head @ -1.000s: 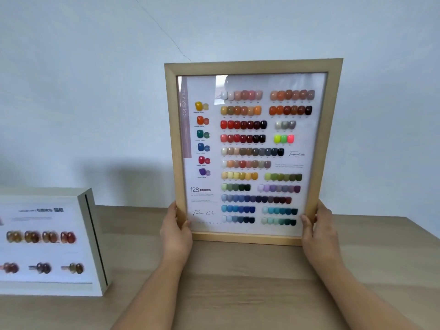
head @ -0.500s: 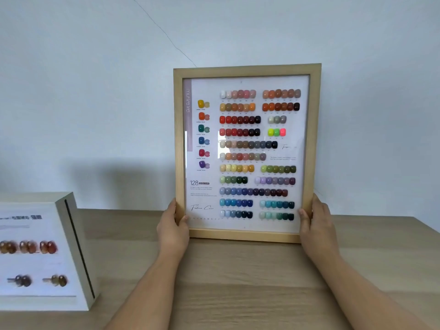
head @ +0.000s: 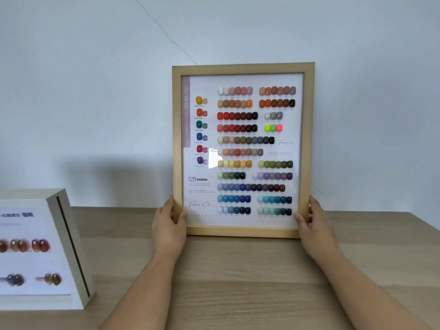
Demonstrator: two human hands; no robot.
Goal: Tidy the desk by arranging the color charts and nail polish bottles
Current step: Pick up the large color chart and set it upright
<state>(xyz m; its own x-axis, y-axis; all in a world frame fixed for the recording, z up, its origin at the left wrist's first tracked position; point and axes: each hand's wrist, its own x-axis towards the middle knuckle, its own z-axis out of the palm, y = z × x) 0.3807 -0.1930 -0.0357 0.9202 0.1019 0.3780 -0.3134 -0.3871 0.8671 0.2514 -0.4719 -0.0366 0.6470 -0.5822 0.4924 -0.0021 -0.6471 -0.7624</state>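
Note:
A wooden-framed color chart [head: 242, 148] with rows of nail swatches stands upright on the wooden desk [head: 238, 277], close to the pale wall. My left hand [head: 167, 226] grips the frame's lower left edge, thumb on the front. My right hand [head: 314, 226] holds the lower right edge the same way. A second color chart [head: 40, 253], a white box-like display with brown and amber swatches, sits at the left, partly cut off by the view's edge. No nail polish bottles are in view.
The wall [head: 95, 91] rises right behind the desk's back edge. The desk's right edge runs diagonally at the far right. Bare wood lies between the two charts and in front of the framed one.
The framed chart has moved away from me toward the wall and stands more upright, with its bottom edge on the desk. Both hands keep their grip on its lower corners.

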